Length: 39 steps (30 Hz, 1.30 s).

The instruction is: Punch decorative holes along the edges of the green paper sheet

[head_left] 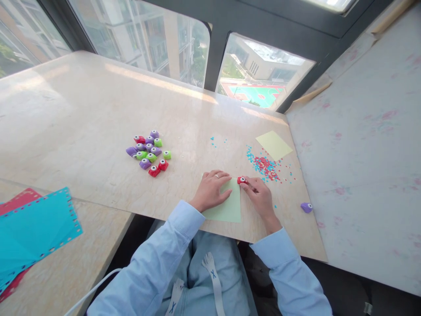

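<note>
A pale green sheet of paper (226,211) lies near the front edge of the table. My left hand (213,189) rests flat on it with the fingers apart. At the sheet's upper right corner, my right hand (259,195) grips a small red craft punch (242,180) between thumb and fingers. The punch sits at the paper's edge; whether the paper is inside its slot cannot be made out. Beyond the right hand lies a scatter of tiny red and blue paper cutouts (265,167).
Several red, purple and green craft punches (149,151) are grouped to the left. A purple punch (306,207) sits at the right edge. A pale yellow sheet (274,145) lies behind the cutouts. Blue sheets (39,232) with punched edges lie over red ones at far left.
</note>
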### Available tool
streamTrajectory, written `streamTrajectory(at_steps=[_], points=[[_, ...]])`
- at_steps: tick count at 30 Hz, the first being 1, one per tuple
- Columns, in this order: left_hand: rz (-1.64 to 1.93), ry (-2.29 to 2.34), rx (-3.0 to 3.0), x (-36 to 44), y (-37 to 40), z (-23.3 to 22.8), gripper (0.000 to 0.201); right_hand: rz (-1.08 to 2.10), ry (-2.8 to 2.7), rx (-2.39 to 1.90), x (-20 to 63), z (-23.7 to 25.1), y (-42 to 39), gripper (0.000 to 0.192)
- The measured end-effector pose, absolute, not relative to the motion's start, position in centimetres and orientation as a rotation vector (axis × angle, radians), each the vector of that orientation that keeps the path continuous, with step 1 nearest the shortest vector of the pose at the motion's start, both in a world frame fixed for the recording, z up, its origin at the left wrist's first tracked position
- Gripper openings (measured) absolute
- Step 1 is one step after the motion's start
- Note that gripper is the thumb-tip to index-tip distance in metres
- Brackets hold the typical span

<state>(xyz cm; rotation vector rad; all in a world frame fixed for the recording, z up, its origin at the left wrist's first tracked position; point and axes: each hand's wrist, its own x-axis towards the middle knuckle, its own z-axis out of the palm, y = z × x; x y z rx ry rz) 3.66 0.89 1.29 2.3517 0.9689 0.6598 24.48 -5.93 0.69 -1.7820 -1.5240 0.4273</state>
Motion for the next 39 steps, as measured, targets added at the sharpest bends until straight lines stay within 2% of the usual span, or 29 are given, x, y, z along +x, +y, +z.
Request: streamTrajectory(at_steps=[5, 18, 39], points=[[0.650, 0.963, 2.365, 3.6, 0.8, 1.2, 0.037, 0.447, -1.633, -1.688, 24.7, 0.8, -5.9, 0.035], [0.647, 0.914, 2.412, 3.5, 0.7, 1.1, 0.034, 0.537, -1.571, -1.718, 23.5, 1.3, -7.3, 0.034], [0.629, 0.869, 2.447, 3.2, 0.6, 1.3, 0.028, 0.458, -1.480, -1.827, 22.5, 2.2, -6.1, 0.028]])
